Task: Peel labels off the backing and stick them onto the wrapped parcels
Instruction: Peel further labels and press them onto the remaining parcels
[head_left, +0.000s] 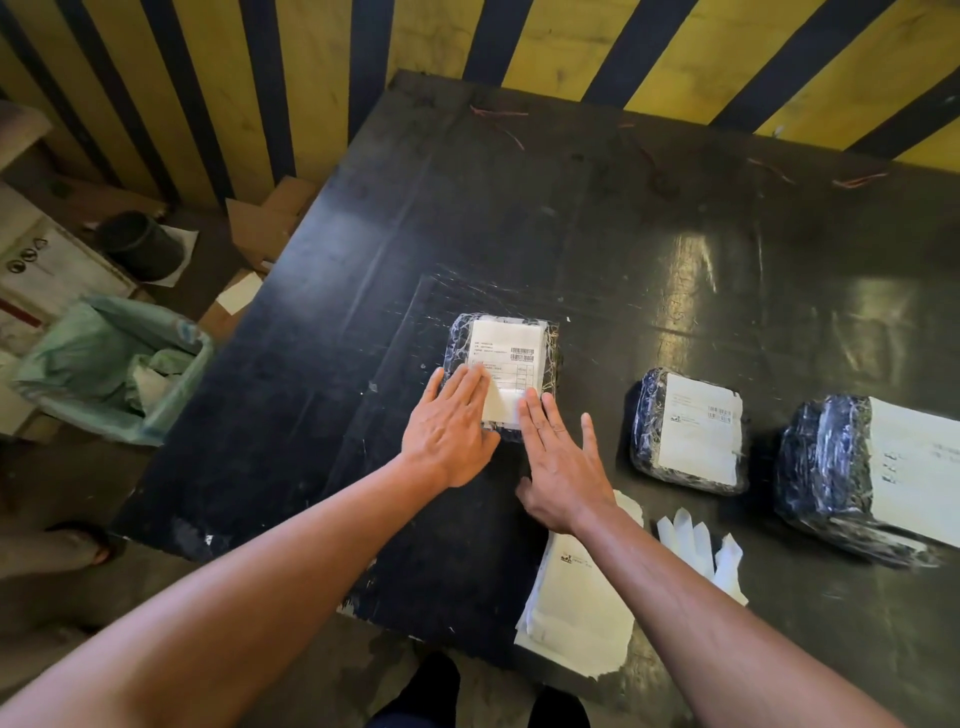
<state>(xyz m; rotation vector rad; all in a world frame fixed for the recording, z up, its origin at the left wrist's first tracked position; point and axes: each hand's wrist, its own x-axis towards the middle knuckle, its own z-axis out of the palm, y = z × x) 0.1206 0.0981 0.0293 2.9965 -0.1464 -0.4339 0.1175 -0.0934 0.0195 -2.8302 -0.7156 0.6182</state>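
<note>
A large dark table (519, 234) with a scuffed, glossy top fills most of the view, standing against a wall of yellow and dark stripes (311, 78). To the left of it, on the floor, sits a bin lined with a pale green bag (104, 364) holding crumpled paper, with cardboard boxes (47, 260) and a small black pot (137, 241) behind it.

Three parcels wrapped in dark plastic film lie on the table. The biggest parcel (826, 467) is at the right edge, partly cut off, with a white label on top. The middle parcel (647, 426) lies just left of it, also labelled. The third parcel (457, 338) lies near the table's centre, well apart from the other two, and carries a white label (506, 343) with barcodes and a printed grid.

Near the front edge, a stack of white label sheets (576, 613) lies flat, with a few peeled white strips (696, 540) just to its right.

The left hand (452, 431) lies flat, palm down, fingers together on the lower left part of that label; its grip is fully open and holds nothing. The right hand (563, 467) is also flat with fingers spread, fingertips (532, 402) touching the label's lower right corner, its grip open and empty as well.
</note>
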